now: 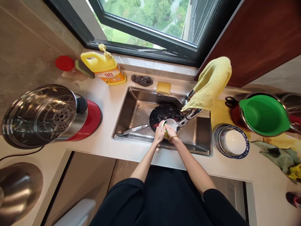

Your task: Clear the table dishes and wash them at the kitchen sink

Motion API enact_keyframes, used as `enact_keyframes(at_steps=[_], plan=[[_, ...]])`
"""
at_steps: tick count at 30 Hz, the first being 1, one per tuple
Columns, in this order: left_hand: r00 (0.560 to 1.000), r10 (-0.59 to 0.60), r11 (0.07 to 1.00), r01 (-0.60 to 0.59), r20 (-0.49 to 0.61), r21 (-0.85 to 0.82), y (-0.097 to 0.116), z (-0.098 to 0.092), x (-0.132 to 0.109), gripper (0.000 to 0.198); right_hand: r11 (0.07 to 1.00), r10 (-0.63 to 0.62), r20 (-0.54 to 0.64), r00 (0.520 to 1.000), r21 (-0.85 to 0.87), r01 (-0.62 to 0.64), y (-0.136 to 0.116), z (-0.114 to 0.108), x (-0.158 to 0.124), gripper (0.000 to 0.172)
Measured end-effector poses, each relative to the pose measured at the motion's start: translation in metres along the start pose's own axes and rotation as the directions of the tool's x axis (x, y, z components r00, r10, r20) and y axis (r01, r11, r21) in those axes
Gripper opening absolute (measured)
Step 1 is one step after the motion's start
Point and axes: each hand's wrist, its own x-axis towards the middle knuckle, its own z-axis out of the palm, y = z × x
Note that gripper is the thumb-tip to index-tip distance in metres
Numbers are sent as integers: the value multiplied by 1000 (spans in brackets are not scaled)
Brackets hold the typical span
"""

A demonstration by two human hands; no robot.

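Head-worn, looking steeply down from above at the sink (199,138) and counter (105,138), window (150,18) ahead, moderately near.

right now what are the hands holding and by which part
A small white bowl, over the sink. The left hand grips its left rim; the right hand covers its near edge, seemingly with a yellow-green sponge.
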Motion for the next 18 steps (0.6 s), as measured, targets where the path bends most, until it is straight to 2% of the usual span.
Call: enact_keyframes(at_steps=[3,6,8,10,12,13,15,17,18], plan=[[999,36,996,-37,-16,-77,-2,-3,8,47,992,-73,99,992,-95,82,-5,-3,-1,42],[998,52,993,-56,-41,-100,-4,-8,15,44,933,-51,334,941,-322,164,-15,-17,-7,44],[999,27,993,-31,-34,-116,-4,-11,19,43,781,1,452,892,-557,281,-20,-28,-12,38],[999,-34,991,33,-3,-129,-3,-12,20,43,515,-2,459,888,-761,394,-23,-39,-18,26],[991,-126,983,129,34,-128,0,-11,21,45,255,-103,434,895,-858,445,-25,-47,-20,19],[983,-173,975,180,59,-128,2,-10,21,47,168,-158,437,886,-872,460,-26,-50,-20,19],[960,-251,952,269,126,-146,8,-8,21,51,81,-239,468,851,-864,497,-29,-55,-15,28],[928,-301,919,344,221,-191,14,-7,21,55,58,-259,506,823,-842,536,-33,-62,-6,33],[906,-318,899,382,280,-216,16,-7,21,57,48,-256,524,812,-832,552,-36,-65,-1,30]])
